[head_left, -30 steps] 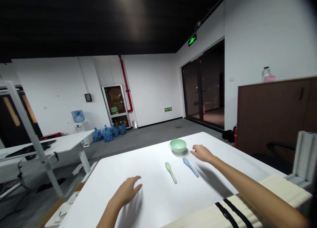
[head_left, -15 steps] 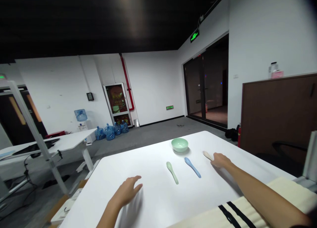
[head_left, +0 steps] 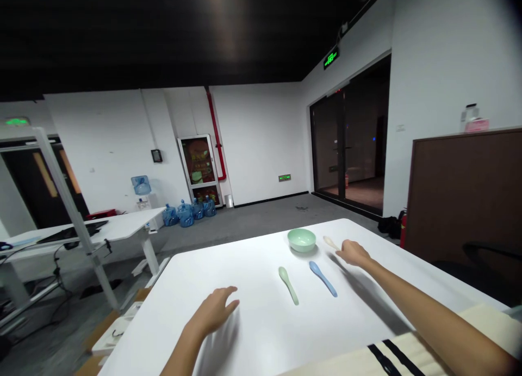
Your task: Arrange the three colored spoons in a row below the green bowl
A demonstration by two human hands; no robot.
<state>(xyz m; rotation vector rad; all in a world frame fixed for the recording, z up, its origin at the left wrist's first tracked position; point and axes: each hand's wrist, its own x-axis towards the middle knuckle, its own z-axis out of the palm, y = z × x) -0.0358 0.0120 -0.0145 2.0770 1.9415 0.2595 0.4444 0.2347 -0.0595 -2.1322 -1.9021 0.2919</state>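
Note:
My right hand (head_left: 353,253) is stretched out over the white table (head_left: 253,278) and grips the handle of a cream spoon (head_left: 329,241), whose bowl end points toward a pale green bowl (head_left: 302,239) just to its left. A green spoon (head_left: 288,284) and a blue spoon (head_left: 322,278) lie side by side on the table nearer to me. My left hand (head_left: 212,313) rests flat on the table at the lower left, fingers spread, holding nothing.
A cream cloth with black stripes (head_left: 411,349) lies at the table's near right corner. A brown cabinet (head_left: 465,191) stands to the right. Another white desk (head_left: 81,232) is at the left, with blue water jugs (head_left: 185,213) against the far wall.
My right hand moved to the right, took up the cream spoon, and has now carried it back left, close to the green bowl. My left hand stayed put.

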